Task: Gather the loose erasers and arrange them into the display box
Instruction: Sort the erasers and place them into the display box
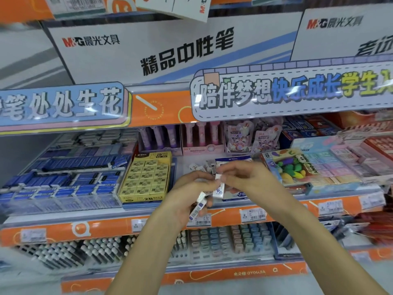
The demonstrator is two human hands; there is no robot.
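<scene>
Now gathering: left hand [187, 196] clutching several erasers [198, 206], right hand [244, 177] pinching one eraser [219, 189]. Next: lowering them neatly into display box [234, 159] near shelf [234, 217] front edge.

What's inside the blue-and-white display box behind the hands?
Only the display box back edge shows, with a few loose erasers lying left of it. The left hand and right hand cover its interior.
</scene>
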